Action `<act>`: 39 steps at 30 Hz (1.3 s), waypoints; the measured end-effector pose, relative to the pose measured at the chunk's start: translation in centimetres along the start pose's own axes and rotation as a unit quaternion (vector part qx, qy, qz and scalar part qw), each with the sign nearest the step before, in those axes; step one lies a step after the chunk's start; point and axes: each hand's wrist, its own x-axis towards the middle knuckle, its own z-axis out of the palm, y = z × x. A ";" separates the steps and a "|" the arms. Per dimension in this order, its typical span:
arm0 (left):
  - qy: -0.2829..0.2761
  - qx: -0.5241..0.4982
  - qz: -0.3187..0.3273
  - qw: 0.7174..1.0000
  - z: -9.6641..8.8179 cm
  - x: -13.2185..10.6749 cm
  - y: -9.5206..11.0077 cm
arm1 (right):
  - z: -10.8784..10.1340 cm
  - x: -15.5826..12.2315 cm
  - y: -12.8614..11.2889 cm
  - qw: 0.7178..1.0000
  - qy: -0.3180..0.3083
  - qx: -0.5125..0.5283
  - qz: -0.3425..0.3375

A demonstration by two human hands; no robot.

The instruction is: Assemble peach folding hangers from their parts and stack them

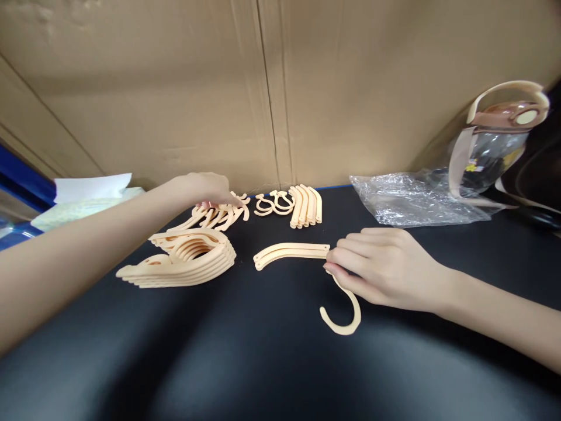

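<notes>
My right hand point(377, 263) is closed around the joined end of a folding clothes hanger point(291, 251). Its two curved cream arms point left, one against the other, and its hook point(344, 330) curls down toward me. The fingers cover the joint. At the back left, my left hand point(204, 190) reaches over a loose heap of cream curved pieces point(223, 217). Its fingers look apart and touch the heap; some fingertips are hidden. Under my left forearm's far end lies a neat stack of cream hanger parts point(188, 269).
Several curved arms point(305, 206) lie side by side at the back, next to ring-shaped hook pieces point(274, 203). A clear plastic bag point(416, 199) and a drinking bottle point(499, 146) stand right. Behind the black table point(263, 351) rises a cardboard wall point(197, 88). White paper point(92, 188) lies left.
</notes>
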 end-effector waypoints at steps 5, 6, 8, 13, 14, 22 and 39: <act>-0.007 -0.040 0.016 0.999 0.3 0.0 0.3 | 0.1 0.0 0.0 1.000 0.001 0.002 0.002; -0.005 -0.048 0.019 0.999 0.3 0.0 0.3 | 0.1 0.0 0.0 1.000 0.002 0.001 0.003; -0.003 -0.063 0.023 0.998 0.5 0.2 0.3 | 0.1 0.0 0.0 1.000 0.003 0.001 0.004; -0.004 -0.093 0.035 0.995 0.6 0.5 0.2 | 0.0 0.0 0.0 1.000 -0.001 0.001 0.000; -0.003 -0.096 0.036 0.995 0.7 0.5 0.2 | 0.0 0.0 0.0 1.000 -0.003 0.000 0.000; 0.030 -0.091 0.047 0.994 0.2 -0.7 0.5 | 0.1 0.0 0.0 1.000 -0.009 -0.004 0.002; 0.259 -0.086 0.131 0.953 -6.0 -10.6 0.6 | 0.2 0.0 0.0 1.000 -0.002 0.000 0.010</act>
